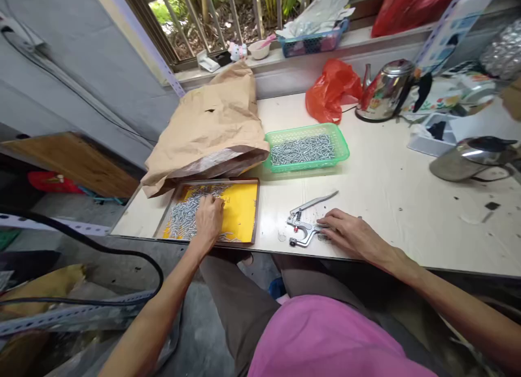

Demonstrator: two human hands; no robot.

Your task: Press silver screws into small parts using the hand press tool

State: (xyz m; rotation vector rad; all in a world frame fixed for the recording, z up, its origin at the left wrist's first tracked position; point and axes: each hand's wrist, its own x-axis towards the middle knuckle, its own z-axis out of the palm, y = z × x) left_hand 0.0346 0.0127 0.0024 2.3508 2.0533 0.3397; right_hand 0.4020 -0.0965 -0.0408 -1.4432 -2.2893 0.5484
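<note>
My left hand [209, 218] reaches into a shallow tray [255, 211] with a yellow lining. Its fingers are curled down over a heap of small silvery metal pins [184, 217]; what lies between the fingertips is hidden. Close to the table's front edge, my right hand [350, 230] has its fingers closed over the lower handle of metal hand pliers [305, 231]. The pliers lie on the tabletop with their jaws apart, a spring between the handles and the upper handle pointing away. A green plastic basket [342, 144] behind them holds many similar pins.
A large brown paper sack [211, 122] stands behind the tray, its mouth overhanging the tray's back. Farther back are a red plastic bag [331, 89] and a steel kettle [386, 92]. A metal jug [468, 160] and a white box [431, 141] stand on the right.
</note>
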